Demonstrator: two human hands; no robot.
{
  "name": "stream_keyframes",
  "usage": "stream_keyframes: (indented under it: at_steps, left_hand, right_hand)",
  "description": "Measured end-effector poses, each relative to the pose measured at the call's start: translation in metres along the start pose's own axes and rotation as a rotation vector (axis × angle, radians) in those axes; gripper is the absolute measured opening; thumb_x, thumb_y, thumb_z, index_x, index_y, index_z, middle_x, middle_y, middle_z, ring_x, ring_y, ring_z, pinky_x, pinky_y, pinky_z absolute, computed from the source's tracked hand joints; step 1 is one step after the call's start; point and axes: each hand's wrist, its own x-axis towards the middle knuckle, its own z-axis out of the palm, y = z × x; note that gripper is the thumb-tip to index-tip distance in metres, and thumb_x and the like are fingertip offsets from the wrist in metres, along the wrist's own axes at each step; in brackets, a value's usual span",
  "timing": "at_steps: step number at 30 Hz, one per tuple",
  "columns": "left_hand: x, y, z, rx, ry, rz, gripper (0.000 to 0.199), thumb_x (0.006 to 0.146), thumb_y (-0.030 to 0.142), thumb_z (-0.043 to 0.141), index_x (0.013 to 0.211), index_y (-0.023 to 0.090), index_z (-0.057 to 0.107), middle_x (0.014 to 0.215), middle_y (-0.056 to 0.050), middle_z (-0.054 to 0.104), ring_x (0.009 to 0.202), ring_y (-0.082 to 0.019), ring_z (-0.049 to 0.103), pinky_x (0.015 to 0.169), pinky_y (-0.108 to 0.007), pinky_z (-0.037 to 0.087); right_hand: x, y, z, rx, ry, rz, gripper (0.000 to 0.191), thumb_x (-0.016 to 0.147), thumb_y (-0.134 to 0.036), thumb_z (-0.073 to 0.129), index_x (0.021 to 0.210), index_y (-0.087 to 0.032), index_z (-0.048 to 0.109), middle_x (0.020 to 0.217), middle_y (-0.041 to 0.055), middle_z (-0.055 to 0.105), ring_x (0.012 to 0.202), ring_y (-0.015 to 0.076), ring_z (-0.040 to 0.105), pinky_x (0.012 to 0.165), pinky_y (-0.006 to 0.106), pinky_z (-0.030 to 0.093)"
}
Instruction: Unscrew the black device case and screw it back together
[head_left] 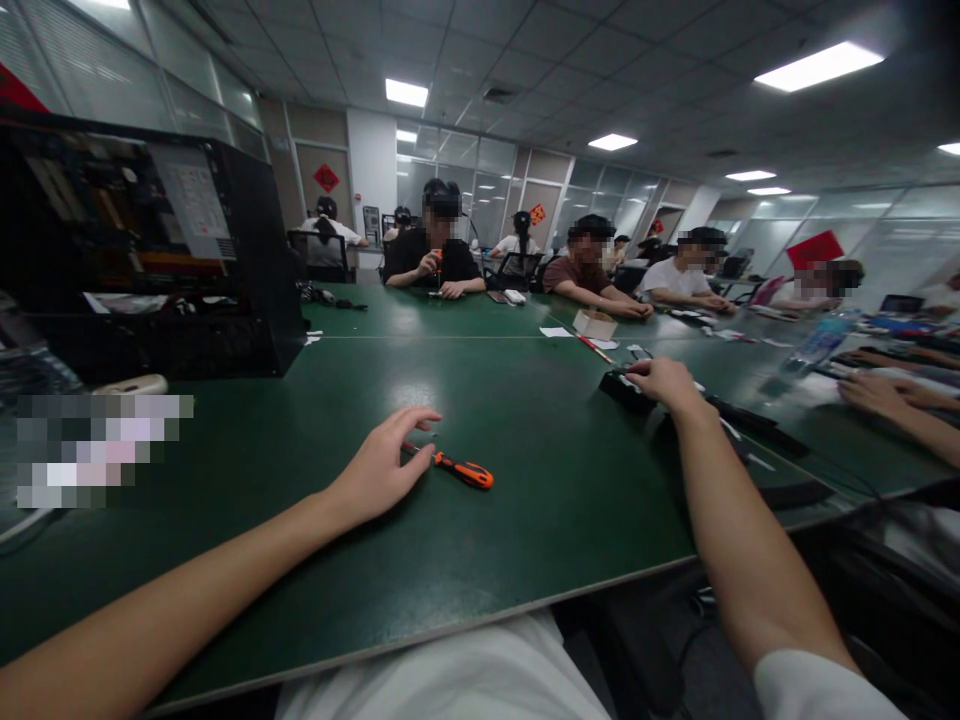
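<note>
An orange-and-black screwdriver (466, 471) lies on the green table (525, 530), its handle pointing to the right. My left hand (382, 462) rests at its shaft end, with fingers and thumb apart in a loose curve. Part of the shaft is hidden behind the thumb. A tiny dark speck (433, 435) sits by the fingertips. Over to the right, my right hand (666, 384) reaches to a black box-like object (628, 391). Its fingers are pinched together at the object's upper edge; what is between them is too small to make out.
An open black computer case (255, 250) stands at the left. Beyond my right hand are a small cardboard box (595, 324) and a red pencil-like stick (595, 348). A plastic bottle (823, 338) stands farther right, near another person's hands (877, 393). Several people sit across the table.
</note>
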Motion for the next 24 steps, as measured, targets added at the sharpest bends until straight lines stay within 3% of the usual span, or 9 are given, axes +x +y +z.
stream_keyframes:
  at_steps: [3,5,7,10,11,14,17,18,24]
  left_hand:
    - [0.013,-0.001,-0.031,0.072,0.069,-0.033,0.034,0.093,0.032,0.056,0.123,0.018,0.064,0.124,-0.013,0.067,0.111,-0.027,0.066,0.089,-0.039,0.059]
    - [0.022,-0.005,-0.067,0.148,0.149,-0.072,0.037,0.094,0.037,0.054,0.123,0.017,0.065,0.124,-0.013,0.068,0.111,-0.028,0.066,0.091,-0.041,0.057]
    - [0.025,-0.012,-0.115,0.276,0.190,-0.136,0.041,0.093,0.040,0.053,0.124,0.016,0.066,0.123,-0.012,0.070,0.109,-0.028,0.067,0.093,-0.041,0.055]
    - [0.013,-0.028,-0.195,0.655,0.232,-0.339,0.046,0.096,0.038,0.045,0.124,0.010,0.068,0.119,-0.007,0.071,0.102,-0.026,0.066,0.096,-0.038,0.050]
    - [0.005,-0.035,-0.219,0.777,0.189,-0.406,0.048,0.100,0.036,0.039,0.130,0.009,0.064,0.123,-0.004,0.069,0.108,-0.026,0.064,0.100,-0.036,0.047]
    - [-0.028,-0.059,-0.273,0.996,0.114,-0.735,0.048,0.100,0.028,0.034,0.132,0.005,0.061,0.116,-0.003,0.070,0.107,-0.025,0.062,0.096,-0.031,0.045]
    - [-0.062,-0.082,-0.294,1.012,0.008,-0.878,0.049,0.100,0.032,0.036,0.134,0.010,0.063,0.104,-0.003,0.074,0.094,-0.023,0.064,0.082,-0.023,0.044]
    - [-0.071,-0.087,-0.296,1.003,-0.006,-0.851,0.050,0.101,0.034,0.034,0.135,0.011,0.063,0.103,-0.002,0.075,0.093,-0.023,0.064,0.078,-0.022,0.042]
    - [-0.090,-0.101,-0.291,0.933,-0.077,-0.909,0.051,0.095,0.026,0.042,0.143,0.021,0.059,0.079,0.001,0.075,0.079,-0.022,0.064,0.069,-0.021,0.040]
  right_hand:
    - [0.003,-0.001,0.001,-0.033,-0.116,0.026,0.034,0.092,-0.033,0.062,0.116,-0.015,0.078,0.108,0.0148,0.077,0.093,0.0249,0.070,0.077,0.030,0.048]
    - [0.003,-0.003,0.002,-0.052,-0.166,0.026,0.036,0.095,-0.034,0.058,0.121,-0.015,0.076,0.116,0.0159,0.075,0.098,0.0252,0.069,0.081,0.032,0.048]
    - [0.003,-0.006,0.002,-0.071,-0.198,0.021,0.037,0.098,-0.034,0.055,0.124,-0.015,0.074,0.119,0.0162,0.073,0.101,0.0248,0.068,0.084,0.034,0.048]
    - [0.003,-0.010,0.002,-0.096,-0.233,0.017,0.039,0.099,-0.034,0.053,0.127,-0.016,0.072,0.120,0.0162,0.073,0.103,0.0265,0.067,0.083,0.035,0.047]
    - [0.003,-0.011,0.002,-0.103,-0.242,0.016,0.039,0.098,-0.034,0.053,0.128,-0.017,0.072,0.121,0.0159,0.073,0.105,0.0272,0.067,0.083,0.034,0.046]
    - [0.003,-0.013,0.001,-0.128,-0.265,0.012,0.040,0.098,-0.034,0.054,0.131,-0.019,0.071,0.124,0.0151,0.072,0.107,0.0280,0.066,0.084,0.033,0.045]
    - [0.003,-0.013,0.001,-0.157,-0.281,0.010,0.041,0.098,-0.034,0.054,0.132,-0.018,0.070,0.120,0.0175,0.072,0.108,0.0288,0.066,0.086,0.034,0.045]
    - [0.003,-0.013,0.001,-0.163,-0.286,0.008,0.041,0.098,-0.035,0.054,0.132,-0.018,0.070,0.119,0.0178,0.072,0.108,0.0288,0.066,0.086,0.034,0.045]
    - [0.008,-0.012,0.007,-0.205,-0.311,0.013,0.039,0.101,-0.035,0.053,0.131,-0.016,0.069,0.124,0.0172,0.070,0.110,0.0264,0.066,0.088,0.036,0.049]
